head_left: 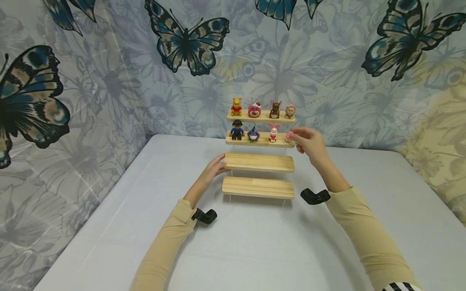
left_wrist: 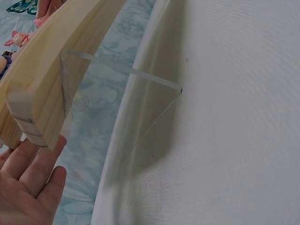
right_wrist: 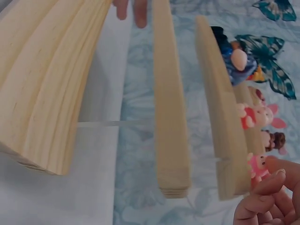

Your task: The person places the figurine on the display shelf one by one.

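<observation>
A stepped display stand with pale wooden shelves and clear supports stands on the white table. At the right end of its second shelf from the top (head_left: pixel 262 143), my right hand (head_left: pixel 309 143) pinches a small pink figurine (right_wrist: pixel 257 165) between thumb and index finger. The figurine is right at the board, partly covered by the fingers. My left hand (head_left: pixel 212 167) grips the left end of the third shelf (head_left: pixel 259 161), with fingers (left_wrist: pixel 40 168) reaching under it. Beside the pink figurine stand a pink-eared piglet figurine (head_left: pixel 273 133), a blue-grey donkey figurine (head_left: pixel 253 134) and a black-hatted toy figure (head_left: pixel 237 131).
On the top shelf (head_left: pixel 262 119) stand a yellow bear figurine (head_left: pixel 236 107), a pink bear figurine (head_left: pixel 254 110), a brown eared figurine (head_left: pixel 274 110) and a tan figurine (head_left: pixel 290 111). The lowest shelf (head_left: pixel 258 187) is in front. Butterfly-patterned cloth (head_left: pixel 204 93) hangs behind the table (head_left: pixel 255 246).
</observation>
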The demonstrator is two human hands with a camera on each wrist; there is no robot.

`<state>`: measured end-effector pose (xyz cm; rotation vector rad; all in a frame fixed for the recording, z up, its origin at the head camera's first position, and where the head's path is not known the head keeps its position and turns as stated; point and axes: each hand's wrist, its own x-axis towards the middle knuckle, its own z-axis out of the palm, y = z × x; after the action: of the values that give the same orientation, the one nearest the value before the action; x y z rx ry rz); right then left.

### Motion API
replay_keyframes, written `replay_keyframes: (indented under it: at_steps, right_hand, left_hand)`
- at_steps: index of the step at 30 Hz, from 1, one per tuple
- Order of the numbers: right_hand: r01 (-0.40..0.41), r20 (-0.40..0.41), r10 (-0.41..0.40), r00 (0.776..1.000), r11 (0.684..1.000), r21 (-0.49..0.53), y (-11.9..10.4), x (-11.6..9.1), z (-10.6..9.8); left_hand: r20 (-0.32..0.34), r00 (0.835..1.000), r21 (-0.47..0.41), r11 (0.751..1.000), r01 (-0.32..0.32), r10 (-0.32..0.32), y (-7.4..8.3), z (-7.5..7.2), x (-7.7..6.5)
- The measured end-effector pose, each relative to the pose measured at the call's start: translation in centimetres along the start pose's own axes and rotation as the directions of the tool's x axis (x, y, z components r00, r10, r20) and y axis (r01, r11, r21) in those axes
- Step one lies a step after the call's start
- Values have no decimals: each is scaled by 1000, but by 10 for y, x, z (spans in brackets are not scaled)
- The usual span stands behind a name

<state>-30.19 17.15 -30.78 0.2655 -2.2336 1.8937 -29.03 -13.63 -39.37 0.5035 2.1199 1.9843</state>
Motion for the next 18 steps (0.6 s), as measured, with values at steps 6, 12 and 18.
replay_keyframes:
  at_steps: [6,12,18]
  right_hand:
    - [-30,16,31,999,999,-24,8,3,0]
    - [-106,58,107,993,994,-24,9,8,-4]
    - [-137,82,138,987,990,-18,11,11,-4]
  left_hand:
    - [33,999,15,1000,-14,14,11,4,-6]
    - [21,1000,34,999,-24,23,25,9,-14]
    - [17,1000,3,1000,-24,24,13,3,-6]
